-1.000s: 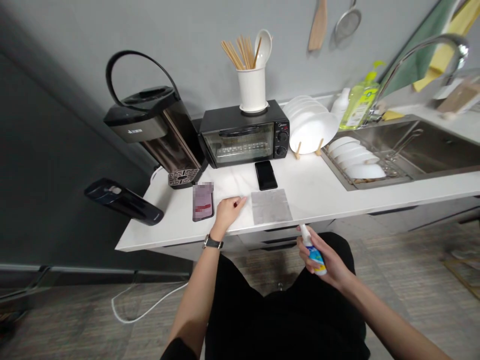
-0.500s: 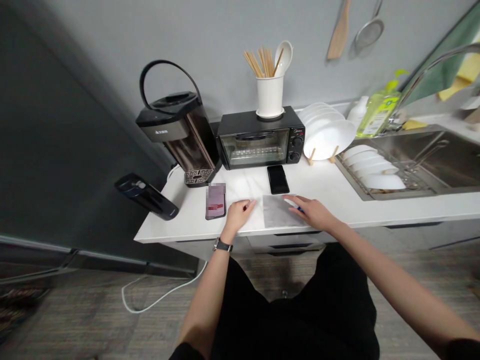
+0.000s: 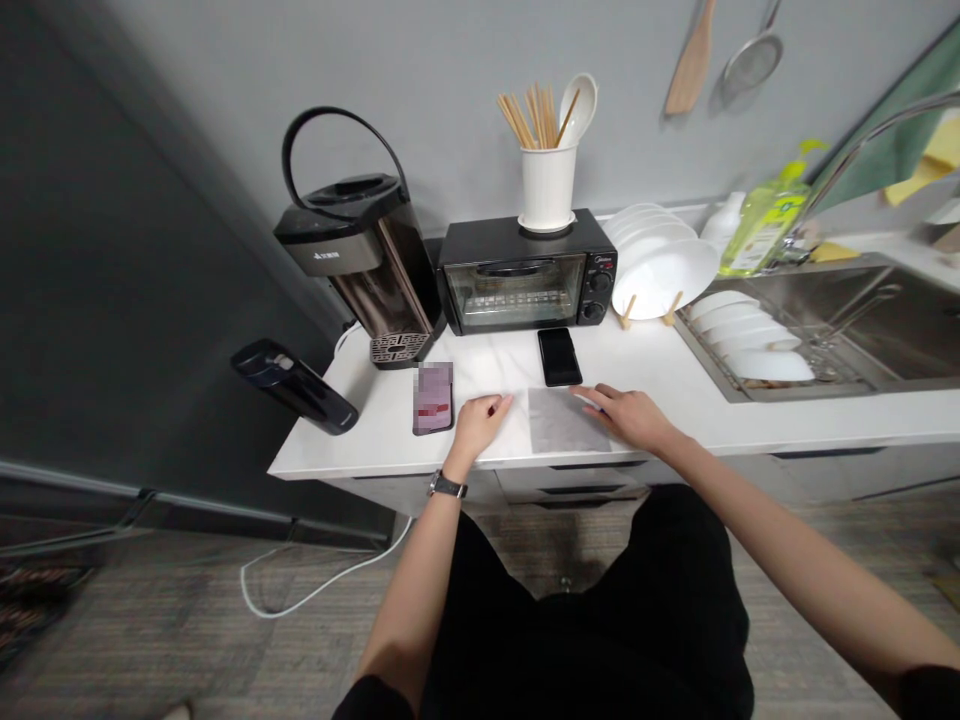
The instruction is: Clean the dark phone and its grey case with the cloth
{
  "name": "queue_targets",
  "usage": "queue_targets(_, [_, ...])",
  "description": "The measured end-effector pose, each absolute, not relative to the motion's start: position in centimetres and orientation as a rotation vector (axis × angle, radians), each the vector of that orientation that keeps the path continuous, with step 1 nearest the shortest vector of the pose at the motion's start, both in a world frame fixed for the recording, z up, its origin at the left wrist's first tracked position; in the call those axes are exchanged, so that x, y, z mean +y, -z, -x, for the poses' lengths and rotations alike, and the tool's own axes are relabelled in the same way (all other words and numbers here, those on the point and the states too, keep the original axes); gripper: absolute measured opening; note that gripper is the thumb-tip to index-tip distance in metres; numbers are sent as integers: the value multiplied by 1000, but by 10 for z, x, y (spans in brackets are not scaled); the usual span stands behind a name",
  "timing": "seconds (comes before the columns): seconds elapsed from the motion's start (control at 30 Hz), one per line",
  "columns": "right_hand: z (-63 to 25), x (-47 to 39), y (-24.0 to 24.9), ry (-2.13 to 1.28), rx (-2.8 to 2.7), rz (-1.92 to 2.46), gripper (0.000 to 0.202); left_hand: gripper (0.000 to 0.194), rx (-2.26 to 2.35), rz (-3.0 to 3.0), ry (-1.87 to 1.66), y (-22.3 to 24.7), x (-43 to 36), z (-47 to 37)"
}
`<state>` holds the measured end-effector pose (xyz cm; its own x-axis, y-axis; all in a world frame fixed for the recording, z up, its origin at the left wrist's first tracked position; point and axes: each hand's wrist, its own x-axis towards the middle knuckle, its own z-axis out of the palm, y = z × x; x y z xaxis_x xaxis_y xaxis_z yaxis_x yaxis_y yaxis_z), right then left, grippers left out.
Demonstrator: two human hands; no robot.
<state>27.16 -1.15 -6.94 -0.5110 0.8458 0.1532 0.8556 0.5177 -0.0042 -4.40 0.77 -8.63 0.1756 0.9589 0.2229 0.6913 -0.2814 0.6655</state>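
Note:
On the white counter a flat grey cloth-like sheet (image 3: 564,425) lies in front of me. My right hand (image 3: 634,418) rests over its right side, index finger stretched toward the sheet's upper edge. A bit of a small blue-and-white object (image 3: 600,409) shows between those fingers; most of it is hidden. Just left of the sheet, my left hand (image 3: 478,424) rests on the counter with curled fingers. A small dark red spot shows by its thumb, too small to name. A black phone (image 3: 559,357) lies beyond the sheet, and a phone with a pinkish screen (image 3: 433,400) lies left of my left hand.
Behind stand a water dispenser (image 3: 367,265), a toaster oven (image 3: 525,280) topped by a white utensil holder (image 3: 547,185), and racked plates (image 3: 664,275). A dark bottle (image 3: 296,385) is at the left. A sink (image 3: 832,375) holding white dishes is at the right.
The white part of the object in my right hand no longer shows, and its fingers sit slightly differently. My left hand stays in place. The view has shifted slightly.

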Motion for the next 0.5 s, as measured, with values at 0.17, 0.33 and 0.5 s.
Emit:
queue_targets(0.17, [-273,-9,69,106,-2663,1482,46,51,1562,-2033,-872,87,8,44])
queue_targets(0.33, [-277,-21,63,130,-2642,1493,46,51,1554,-2041,-880,82,6,44])
queue_targets(0.5, [-272,-70,58,3,-2662,1239,49,54,1265,-2211,-743,65,-43,25])
